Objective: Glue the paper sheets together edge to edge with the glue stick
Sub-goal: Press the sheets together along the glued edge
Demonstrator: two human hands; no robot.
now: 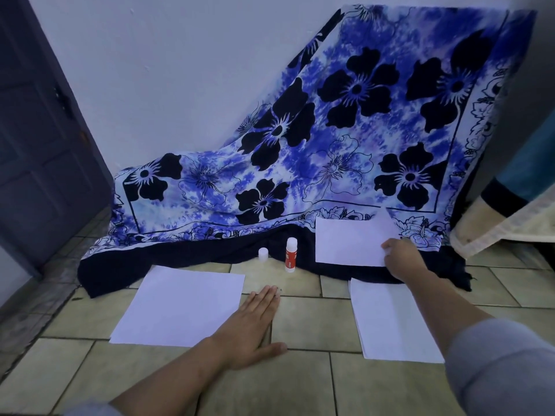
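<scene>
Paper sheet (348, 241), plain white, pinched by right hand (404, 261) fingers (388, 246); left hand (250, 330) flat, fingers (266, 299) pressed together.

A: What do we see around the floral cloth (345, 130)?
B: We note a white wall (150, 70) behind it, a dark door (39, 145) to its left, tiled floor (300, 379) below it, cream fabric (504, 226) to its right.

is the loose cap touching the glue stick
Apart. The head view shows the white cap standing left of the upright glue stick, with a plain gap of dark cloth showing between them.
</scene>
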